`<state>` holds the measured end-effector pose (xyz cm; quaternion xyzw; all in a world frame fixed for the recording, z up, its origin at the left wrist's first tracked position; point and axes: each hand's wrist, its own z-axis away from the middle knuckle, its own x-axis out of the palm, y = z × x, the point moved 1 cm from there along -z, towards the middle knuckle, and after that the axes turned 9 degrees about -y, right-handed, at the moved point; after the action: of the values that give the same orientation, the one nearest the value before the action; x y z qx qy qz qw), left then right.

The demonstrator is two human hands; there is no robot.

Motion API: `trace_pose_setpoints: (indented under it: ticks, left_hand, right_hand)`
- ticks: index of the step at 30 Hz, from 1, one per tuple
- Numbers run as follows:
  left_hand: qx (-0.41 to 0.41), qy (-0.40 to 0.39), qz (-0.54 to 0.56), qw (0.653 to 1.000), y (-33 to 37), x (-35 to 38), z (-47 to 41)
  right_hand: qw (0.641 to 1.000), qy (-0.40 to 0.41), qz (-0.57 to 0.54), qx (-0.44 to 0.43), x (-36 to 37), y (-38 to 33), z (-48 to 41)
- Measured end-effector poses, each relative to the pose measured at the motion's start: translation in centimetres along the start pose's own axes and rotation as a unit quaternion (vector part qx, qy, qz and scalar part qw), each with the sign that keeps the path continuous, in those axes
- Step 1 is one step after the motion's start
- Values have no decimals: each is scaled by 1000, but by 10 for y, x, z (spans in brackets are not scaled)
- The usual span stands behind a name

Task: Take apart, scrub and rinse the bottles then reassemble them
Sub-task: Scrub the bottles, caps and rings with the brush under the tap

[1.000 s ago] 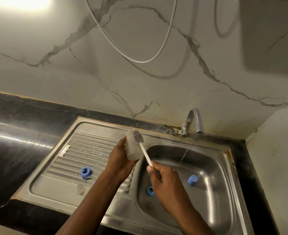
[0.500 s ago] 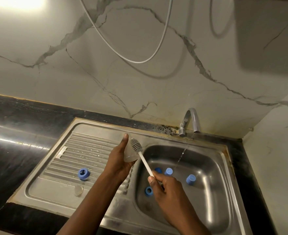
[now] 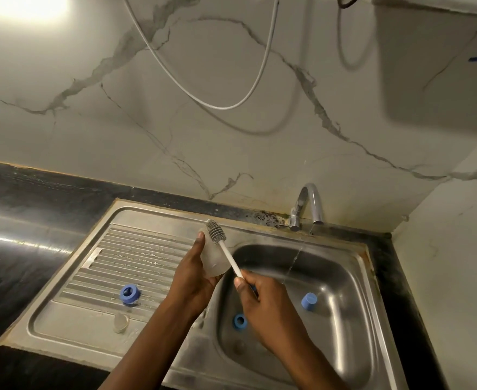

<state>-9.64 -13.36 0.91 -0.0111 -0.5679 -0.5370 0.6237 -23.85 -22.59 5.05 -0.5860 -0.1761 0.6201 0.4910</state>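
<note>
Now mid-scrub: brush laid along bottle, over sink edge

L hand holds the clear bottle, grip curled round its body, not spread. The bottle hangs in the air above the ridge btwn drainboard and basin. Its long axis is tilted, w/ one end away from the person and the other down toward the basin.

R hand pinches the low end of the white brush handle, thumb on top. The brush runs up-left from the R grip, approx parallel to the bottle, w/ its grey head at the bottle's far end. Can't tell if the head is inside or against the wall. The bottle lies up & left of the R grip, so the next stroke prob slides along that line.

Tap drops a thin stream into the sink basin, right of both hands. R hand is nearer it, so a rinse likely means swinging the bottle right.

Loose parts:
- on the drainboard: blue ring, clear piece
- in the basin: second blue ring, blue cap

Dark desk surrounds the sink.
</note>
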Motion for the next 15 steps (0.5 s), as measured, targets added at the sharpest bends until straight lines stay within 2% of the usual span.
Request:
trace_pose_setpoints:
  ticks: [10, 15]
  left_hand:
    - [-6, -11, 54, 998, 12, -10, -8]
    - [2, -3, 43, 999, 18, -10, -11]
  right_hand:
    - [1000, -13, -12, -6, 0, -7, 2]
    - [1000, -12, -13, -6, 1, -4, 15]
